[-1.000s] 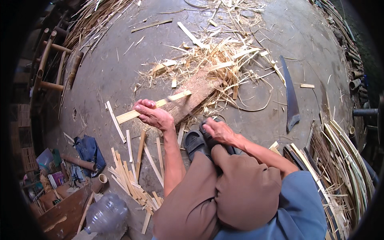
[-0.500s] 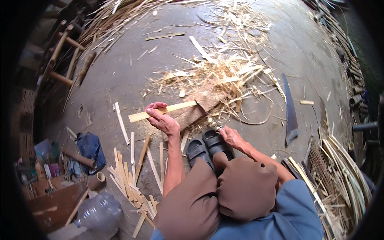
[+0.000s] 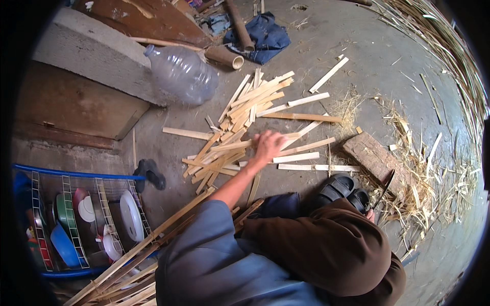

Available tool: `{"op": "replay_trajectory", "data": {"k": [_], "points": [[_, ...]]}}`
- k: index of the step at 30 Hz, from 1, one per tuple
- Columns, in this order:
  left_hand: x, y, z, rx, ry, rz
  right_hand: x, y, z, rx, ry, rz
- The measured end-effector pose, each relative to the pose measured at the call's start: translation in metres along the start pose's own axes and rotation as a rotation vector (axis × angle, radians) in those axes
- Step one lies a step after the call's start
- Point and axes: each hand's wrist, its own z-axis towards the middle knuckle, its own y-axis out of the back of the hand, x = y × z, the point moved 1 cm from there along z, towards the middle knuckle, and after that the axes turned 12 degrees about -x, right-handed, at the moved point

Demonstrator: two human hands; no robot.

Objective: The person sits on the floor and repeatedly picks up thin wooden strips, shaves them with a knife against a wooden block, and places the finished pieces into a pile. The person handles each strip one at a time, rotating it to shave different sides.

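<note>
My left hand, slightly blurred, reaches over a loose pile of pale bamboo strips on the floor. Its fingers curl down around a bamboo strip that shows on both sides of the hand. Mostly hidden behind my brown-clothed knee, my right hand is closed on the handle of a knife. The dark, curved blade rises over a worn wooden block beside my black sandals.
Shavings surround the block. A clear plastic bottle, a bamboo tube and dark blue cloth lie beyond the pile. At left stands a blue-framed dish rack; long bamboo lengths lie near my left side.
The view has swung to the left. My left hand has moved with its strip from above the wooden block to the strip pile. My right hand keeps the knife by the block.
</note>
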Motion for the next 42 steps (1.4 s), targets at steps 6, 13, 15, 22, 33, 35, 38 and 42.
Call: {"op": "replay_trajectory", "data": {"k": [6, 13, 15, 22, 33, 35, 38, 42], "points": [[0.119, 0.048, -0.041, -0.092, 0.153, 0.178, -0.008, 0.002, 0.012, -0.038, 0.018, -0.094], [0.102, -0.009, -0.031, -0.012, 0.162, -0.131, -0.012, 0.002, 0.013, -0.069, 0.037, -0.152], [0.069, -0.041, -0.017, 0.086, 0.135, -0.217, -0.013, 0.002, 0.011, -0.074, 0.044, -0.163], [0.016, -0.133, 0.053, -0.185, -0.317, -0.005, -0.007, -0.006, 0.006, -0.068, 0.071, -0.172], [-0.048, -0.076, 0.175, 0.416, 0.022, -0.449, -0.008, -0.007, -0.012, -0.110, 0.043, -0.132], [-0.103, -0.044, 0.187, 0.597, 0.292, -0.997, -0.011, -0.001, -0.015, -0.117, 0.013, -0.110], [-0.174, -0.019, 0.180, 0.750, 0.422, -1.398, -0.001, 0.003, -0.018, -0.079, -0.014, -0.015], [-0.253, -0.048, 0.152, 0.661, 0.454, -1.591, 0.034, 0.016, -0.031, -0.058, -0.135, 0.117]]}}
